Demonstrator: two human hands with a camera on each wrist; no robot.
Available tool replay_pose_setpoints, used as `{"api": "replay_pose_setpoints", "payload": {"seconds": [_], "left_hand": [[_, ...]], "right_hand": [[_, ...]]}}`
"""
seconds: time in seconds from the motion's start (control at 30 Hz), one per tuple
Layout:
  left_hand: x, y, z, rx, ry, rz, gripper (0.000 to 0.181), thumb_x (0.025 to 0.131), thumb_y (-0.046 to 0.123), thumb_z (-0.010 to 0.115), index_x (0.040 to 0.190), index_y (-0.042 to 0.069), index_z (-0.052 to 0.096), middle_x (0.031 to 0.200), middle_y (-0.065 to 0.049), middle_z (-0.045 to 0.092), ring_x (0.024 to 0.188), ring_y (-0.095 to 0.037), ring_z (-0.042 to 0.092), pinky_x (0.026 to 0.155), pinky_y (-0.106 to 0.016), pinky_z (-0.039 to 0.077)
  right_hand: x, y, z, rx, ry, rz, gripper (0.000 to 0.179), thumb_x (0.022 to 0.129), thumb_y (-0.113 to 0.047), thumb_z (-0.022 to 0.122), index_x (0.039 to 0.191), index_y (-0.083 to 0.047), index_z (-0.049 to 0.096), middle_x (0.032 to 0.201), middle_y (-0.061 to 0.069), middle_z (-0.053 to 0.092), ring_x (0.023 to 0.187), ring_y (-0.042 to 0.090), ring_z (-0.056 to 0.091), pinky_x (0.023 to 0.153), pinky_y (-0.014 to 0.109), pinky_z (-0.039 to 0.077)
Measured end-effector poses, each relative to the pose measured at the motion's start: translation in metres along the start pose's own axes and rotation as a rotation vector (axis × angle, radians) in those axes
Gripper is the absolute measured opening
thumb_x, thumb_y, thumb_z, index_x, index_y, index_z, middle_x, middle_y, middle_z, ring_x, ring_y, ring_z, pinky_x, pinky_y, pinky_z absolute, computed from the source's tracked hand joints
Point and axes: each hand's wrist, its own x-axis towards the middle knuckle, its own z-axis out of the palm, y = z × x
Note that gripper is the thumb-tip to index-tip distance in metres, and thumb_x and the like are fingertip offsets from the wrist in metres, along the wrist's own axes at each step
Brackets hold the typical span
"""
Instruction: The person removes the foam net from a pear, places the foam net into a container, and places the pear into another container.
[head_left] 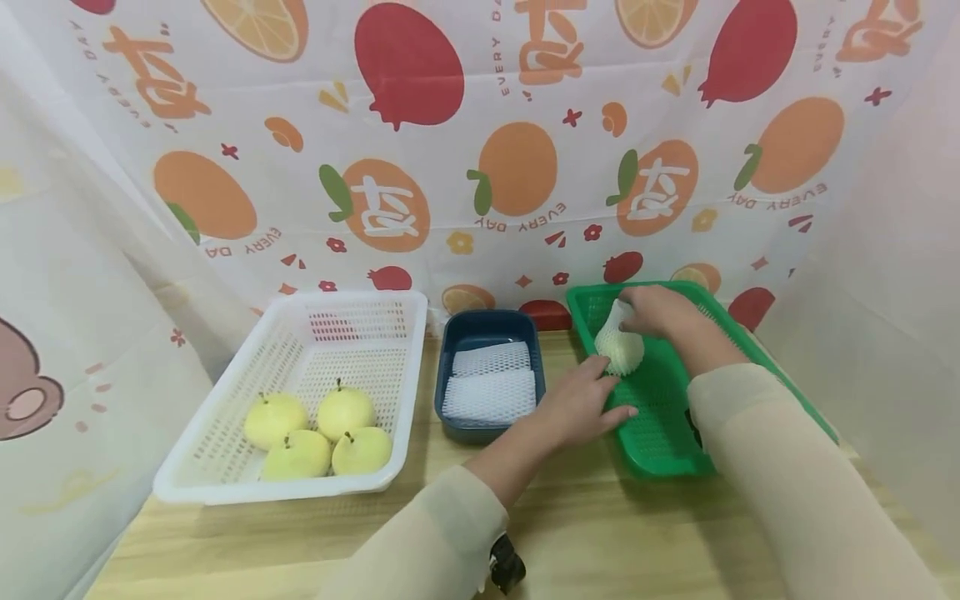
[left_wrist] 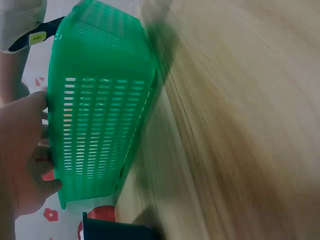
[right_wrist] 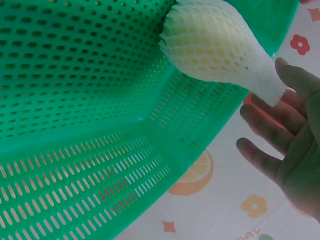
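A pale yellow pear in a white foam net (head_left: 620, 346) sits at the far left end of the green basket (head_left: 660, 425). The net's narrow free end points up toward my right hand (head_left: 660, 315). In the right wrist view, the right hand (right_wrist: 300, 120) has its fingers spread loosely around that narrow end, not closed on it. My left hand (head_left: 576, 402) reaches over the basket's left rim, fingertips by the pear's lower side. From the left wrist, the left hand (left_wrist: 25, 150) shows at the rim, its fingertips partly hidden behind the basket wall.
A white basket (head_left: 416, 367) on the left holds several bare yellow pears (head_left: 297, 456). Between the baskets stands a dark blue tray (head_left: 491, 323) with flat white foam nets (head_left: 491, 396). All stand on a wooden table (head_left: 585, 533) before a fruit-printed curtain (head_left: 442, 192).
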Motion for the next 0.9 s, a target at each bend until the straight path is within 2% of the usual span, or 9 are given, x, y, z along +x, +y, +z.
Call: {"api": "replay_pose_setpoints", "payload": {"seconds": [0.13, 0.4, 0.6, 0.73, 0.9], "left_hand": [[-0.003, 0.001, 0.003, -0.021, -0.010, -0.042, 0.065, 0.100, 0.059, 0.037, 0.147, 0.015, 0.046, 0.162, -0.007, 0.026, 0.151, -0.019, 0.020, 0.118, -0.036, 0.030], [-0.005, 0.005, 0.007, 0.000, -0.051, -0.081, 0.066, 0.099, 0.063, 0.034, 0.149, 0.021, 0.043, 0.163, -0.001, 0.024, 0.151, -0.015, 0.018, 0.118, -0.032, 0.030], [-0.003, 0.012, 0.007, -0.014, -0.087, -0.087, 0.066, 0.098, 0.065, 0.033, 0.149, 0.024, 0.044, 0.163, 0.004, 0.023, 0.151, -0.012, 0.016, 0.118, -0.032, 0.030], [-0.005, 0.012, 0.004, -0.032, -0.093, -0.103, 0.066, 0.097, 0.066, 0.034, 0.149, 0.026, 0.043, 0.163, 0.004, 0.022, 0.151, -0.011, 0.015, 0.118, -0.033, 0.029], [-0.008, 0.006, 0.003, -0.060, -0.068, -0.114, 0.066, 0.097, 0.065, 0.036, 0.148, 0.025, 0.044, 0.163, 0.003, 0.023, 0.151, -0.013, 0.016, 0.118, -0.035, 0.030]], "right_hand": [[0.006, -0.003, 0.000, -0.003, 0.017, -0.010, 0.060, 0.092, -0.019, 0.068, 0.143, 0.002, 0.045, 0.141, 0.030, 0.048, 0.128, 0.047, 0.046, 0.106, 0.059, 0.039], [0.014, -0.002, 0.012, 0.050, 0.043, -0.024, 0.033, 0.092, -0.008, 0.062, 0.123, 0.003, 0.060, 0.126, 0.027, 0.059, 0.116, 0.044, 0.055, 0.098, 0.058, 0.045], [0.007, 0.006, 0.017, 0.025, 0.092, -0.042, 0.023, 0.093, -0.009, 0.059, 0.111, 0.002, 0.067, 0.114, 0.024, 0.066, 0.105, 0.040, 0.061, 0.091, 0.056, 0.049], [0.005, 0.006, 0.015, 0.004, 0.115, -0.067, 0.016, 0.091, -0.011, 0.060, 0.101, -0.001, 0.068, 0.102, 0.019, 0.068, 0.090, 0.033, 0.062, 0.081, 0.051, 0.052], [0.006, -0.001, 0.010, 0.006, 0.147, -0.093, 0.008, 0.089, -0.011, 0.061, 0.089, -0.005, 0.065, 0.088, 0.013, 0.065, 0.076, 0.026, 0.056, 0.069, 0.043, 0.049]]}}
